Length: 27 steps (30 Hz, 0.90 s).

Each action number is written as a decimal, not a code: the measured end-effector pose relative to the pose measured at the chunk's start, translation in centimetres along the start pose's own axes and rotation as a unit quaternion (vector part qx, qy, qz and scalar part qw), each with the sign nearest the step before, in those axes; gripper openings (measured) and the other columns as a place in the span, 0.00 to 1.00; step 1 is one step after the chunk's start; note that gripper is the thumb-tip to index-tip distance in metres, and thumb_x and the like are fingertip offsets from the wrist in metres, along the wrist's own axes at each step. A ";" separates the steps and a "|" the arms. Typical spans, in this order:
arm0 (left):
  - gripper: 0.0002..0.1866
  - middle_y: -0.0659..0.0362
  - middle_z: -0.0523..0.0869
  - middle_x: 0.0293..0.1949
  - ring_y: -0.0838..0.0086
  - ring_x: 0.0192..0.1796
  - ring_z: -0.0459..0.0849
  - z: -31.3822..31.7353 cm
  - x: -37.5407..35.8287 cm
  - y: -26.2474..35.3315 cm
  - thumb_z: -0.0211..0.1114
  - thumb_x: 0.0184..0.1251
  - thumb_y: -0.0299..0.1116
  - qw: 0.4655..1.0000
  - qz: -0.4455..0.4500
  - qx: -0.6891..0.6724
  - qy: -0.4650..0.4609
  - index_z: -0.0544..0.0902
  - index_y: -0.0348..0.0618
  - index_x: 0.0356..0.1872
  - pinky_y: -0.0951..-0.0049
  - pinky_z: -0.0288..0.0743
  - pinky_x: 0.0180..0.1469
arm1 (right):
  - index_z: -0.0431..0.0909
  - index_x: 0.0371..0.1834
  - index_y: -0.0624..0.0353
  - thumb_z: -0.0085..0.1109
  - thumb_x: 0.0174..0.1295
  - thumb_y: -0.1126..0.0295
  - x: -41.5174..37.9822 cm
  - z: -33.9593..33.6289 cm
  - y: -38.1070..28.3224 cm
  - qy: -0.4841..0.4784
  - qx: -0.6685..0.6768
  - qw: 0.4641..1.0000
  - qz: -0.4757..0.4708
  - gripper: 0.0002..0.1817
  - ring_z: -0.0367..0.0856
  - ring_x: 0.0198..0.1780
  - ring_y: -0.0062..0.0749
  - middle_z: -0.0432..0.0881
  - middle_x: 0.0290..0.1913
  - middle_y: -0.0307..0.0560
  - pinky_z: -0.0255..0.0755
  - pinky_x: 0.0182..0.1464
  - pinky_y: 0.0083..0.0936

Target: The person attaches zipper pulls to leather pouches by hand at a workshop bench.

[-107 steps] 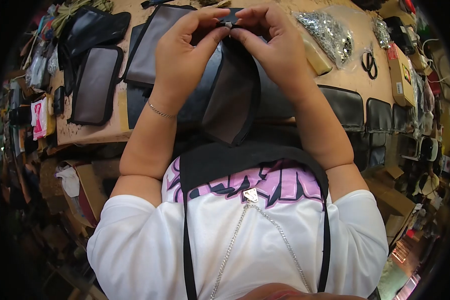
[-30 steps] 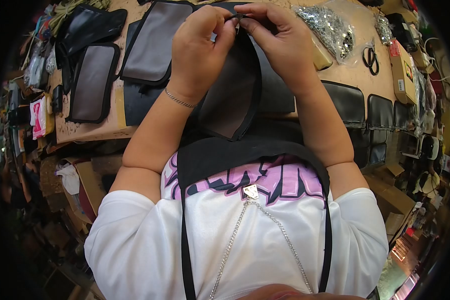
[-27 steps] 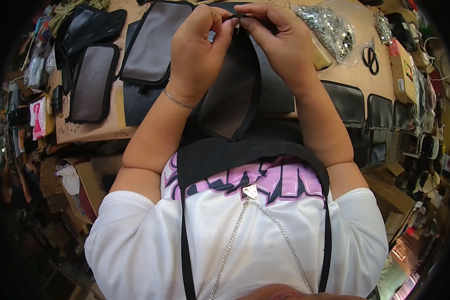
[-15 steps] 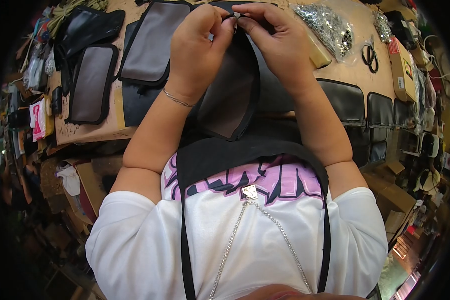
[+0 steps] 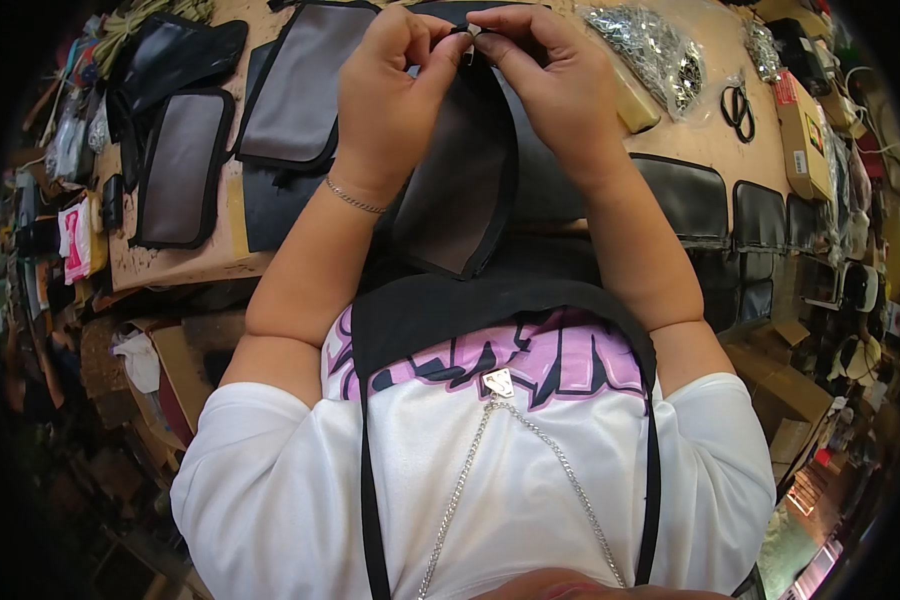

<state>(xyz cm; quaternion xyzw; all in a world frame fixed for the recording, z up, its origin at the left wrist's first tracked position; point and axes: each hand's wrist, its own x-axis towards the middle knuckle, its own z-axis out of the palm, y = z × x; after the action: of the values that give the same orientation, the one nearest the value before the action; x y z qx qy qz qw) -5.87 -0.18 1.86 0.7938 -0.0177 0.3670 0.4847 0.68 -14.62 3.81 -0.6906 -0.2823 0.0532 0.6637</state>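
Above the tan tabletop [image 5: 705, 143], left fingers [image 5: 438, 68] and right fingers [image 5: 508, 64] pinch tight on a smooth, curved, black-edged brown panel [image 5: 455, 180].

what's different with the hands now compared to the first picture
The left hand has shifted right, toward the right hand, narrowing the gap between its wrist and the hanging dark-brown flexible panel with black edging. Nothing was visibly taken or let go: both hands still pinch the panel's upper end. The clear plastic bag of silvery pieces stayed put.
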 end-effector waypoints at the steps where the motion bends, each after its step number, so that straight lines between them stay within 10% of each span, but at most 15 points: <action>1: 0.08 0.65 0.82 0.32 0.86 0.34 0.74 0.1 0.1 -0.4 0.73 0.68 0.25 0.999 -0.010 -0.049 0.002 0.80 0.38 0.36 0.84 0.72 0.38 | 0.85 0.48 0.65 0.62 0.66 0.82 0.0 0.0 -0.2 0.003 -0.020 1.000 -0.009 0.09 0.84 0.41 0.21 0.87 0.39 0.42 0.78 0.46 0.19; 20: 0.18 0.60 0.86 0.36 0.84 0.39 0.79 -0.3 0.2 -1.9 0.71 0.69 0.22 0.996 -0.013 -0.084 -0.017 0.66 0.42 0.27 0.82 0.77 0.44 | 0.85 0.40 0.65 0.64 0.63 0.81 0.0 -0.4 -0.8 -0.017 -0.148 0.983 -0.104 0.04 0.85 0.37 0.30 0.86 0.35 0.47 0.79 0.44 0.24; 27: 0.07 0.59 0.86 0.41 0.79 0.44 0.84 -2.2 1.8 -1.3 0.67 0.70 0.19 0.970 -0.097 -0.203 -0.098 0.82 0.36 0.46 0.81 0.78 0.48 | 0.77 0.50 0.62 0.63 0.63 0.82 -0.4 1.2 0.3 0.009 0.027 1.000 -0.008 0.13 0.83 0.40 0.24 0.84 0.38 0.44 0.78 0.46 0.22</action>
<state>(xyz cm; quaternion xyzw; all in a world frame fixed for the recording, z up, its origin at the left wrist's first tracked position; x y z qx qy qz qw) -5.26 2.84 2.51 0.7090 -0.0621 0.2278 0.6645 -0.07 -13.76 3.24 -0.6703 -0.2801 0.0492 0.6854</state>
